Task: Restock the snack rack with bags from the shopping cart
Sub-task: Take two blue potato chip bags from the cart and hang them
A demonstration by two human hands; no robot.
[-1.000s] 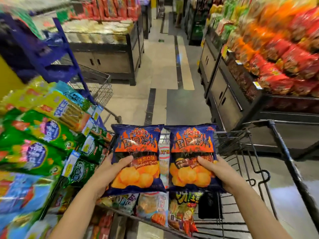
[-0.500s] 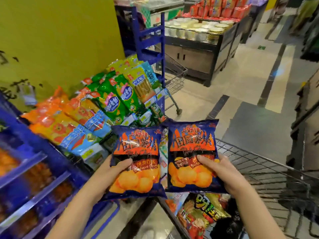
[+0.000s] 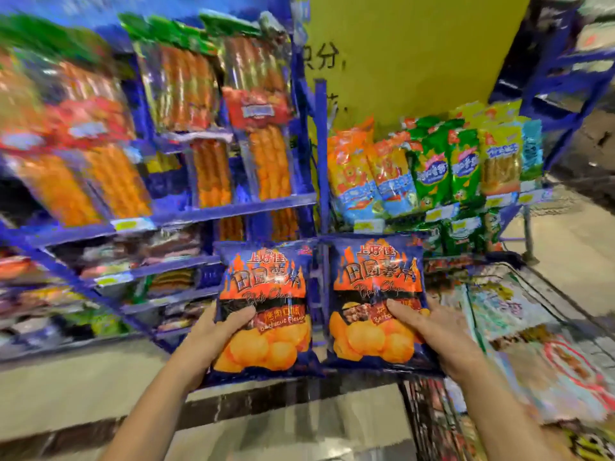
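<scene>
The view is swinging from the shopping cart [image 3: 429,420] onto the blue snack rack [image 3: 233,207]. The left hand [image 3: 213,331] is gripping the left chip bag [image 3: 266,294], the right hand [image 3: 429,331] the right chip bag [image 3: 376,287], side by side before the shelves; shelving is probably coming next.

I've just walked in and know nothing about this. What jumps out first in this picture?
Front and centre, the left hand grips one flame-printed blue bag and the right hand grips a second blue bag beside it. Behind, to the left, a blue rack is packed with orange snack packs; a yellow wall rises at the top.
</scene>
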